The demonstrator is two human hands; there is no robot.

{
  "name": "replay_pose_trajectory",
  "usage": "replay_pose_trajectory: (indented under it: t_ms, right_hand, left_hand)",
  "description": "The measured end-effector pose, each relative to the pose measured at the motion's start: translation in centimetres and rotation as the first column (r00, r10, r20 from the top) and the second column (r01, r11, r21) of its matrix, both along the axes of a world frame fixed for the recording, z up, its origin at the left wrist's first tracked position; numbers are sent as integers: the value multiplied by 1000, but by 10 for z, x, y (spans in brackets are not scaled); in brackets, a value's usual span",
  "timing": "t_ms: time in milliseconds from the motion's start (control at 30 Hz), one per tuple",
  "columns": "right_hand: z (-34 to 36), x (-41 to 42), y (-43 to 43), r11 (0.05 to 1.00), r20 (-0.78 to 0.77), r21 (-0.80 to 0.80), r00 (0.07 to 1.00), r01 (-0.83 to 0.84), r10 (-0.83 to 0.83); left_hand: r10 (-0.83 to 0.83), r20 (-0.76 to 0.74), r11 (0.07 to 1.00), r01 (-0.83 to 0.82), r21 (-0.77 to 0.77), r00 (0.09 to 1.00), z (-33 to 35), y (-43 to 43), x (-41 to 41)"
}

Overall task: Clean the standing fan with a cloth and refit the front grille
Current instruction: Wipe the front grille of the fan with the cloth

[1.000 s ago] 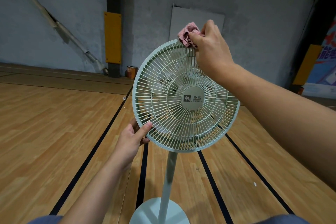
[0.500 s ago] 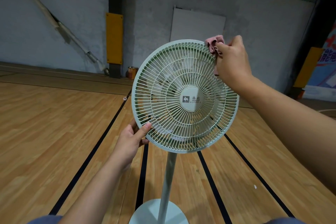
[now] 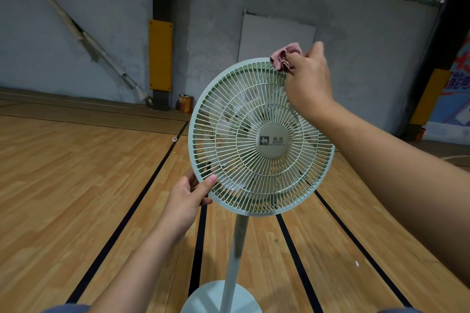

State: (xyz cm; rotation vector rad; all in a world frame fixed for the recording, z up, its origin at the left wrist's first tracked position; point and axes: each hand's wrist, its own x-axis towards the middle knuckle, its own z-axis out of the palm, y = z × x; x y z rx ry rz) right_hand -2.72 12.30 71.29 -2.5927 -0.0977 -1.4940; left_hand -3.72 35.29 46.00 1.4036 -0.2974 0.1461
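Standing fan (image 3: 259, 140) is positioned upright on the wooden floor (image 3: 76, 198), with its round base (image 3: 221, 298) directly in front of the person and the pole (image 3: 237, 244) carrying the head at arm level. The front grille (image 3: 254, 119) is sitting in place over the blades. The left hand (image 3: 187, 201) is gripping the lower-left rim of the grille, thumb lying across the front bars and fingers curled behind; this hold is judged to be bracing the head against rotation and tilt while the opposite side is worked. The right hand (image 3: 307, 79) is clenching a bunched pink cloth (image 3: 284, 57) and pressing it on the upper-right rim, where dust is likely collecting along the outer ring. The two hands are therefore acting on opposed points of the circle, which is balancing the wiping force. The rim edge is thin and curved, so the cloth is likely needing to wrap over it rather than slide flat. Open floor is surrounding the base on all visible sides, giving both arms free travel around the rim; the orange can (image 3: 186, 103) and grey wall (image 3: 356, 46) are standing well apart behind.
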Motion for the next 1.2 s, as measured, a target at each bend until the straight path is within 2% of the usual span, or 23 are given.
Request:
replay_pose_trajectory:
  t_ms: [200,367,600,700,900,1033,1133,1200]
  right_hand:
    - [2,0,39,971,42,-227,996,-71,83]
    - [-10,-8,76,902,-17,-388,980,-190,200]
    - [-9,-11,66,892,-9,-422,985,-162,174]
    - [-6,-11,51,916,12,-377,988,-137,153]
    - [-3,-7,7,983,74,-168,993,-77,90]
    - [-9,-5,-28,999,34,-34,999,17,-16]
    - [-23,-9,-51,992,-14,126,1000,-1,3]
    - [-36,-13,-65,986,-50,162,999,29,-21]
  left_hand:
    - [9,24,1000,-9,20,1000,0,-1,0]
    - [11,30,999,-12,35,999,-2,-2,3]
    - [-16,30,1000,15,14,999,1,0,3]
    - [-35,36,999,35,13,999,1,-2,3]
    - [-21,25,1000,21,-1,999,-1,-1,5]
    - [-18,16,1000,18,-8,1000,-2,0,7]
    - [-21,16,1000,21,-15,1000,-2,2,7]
    - [-25,25,1000,26,-17,999,-1,2,6]
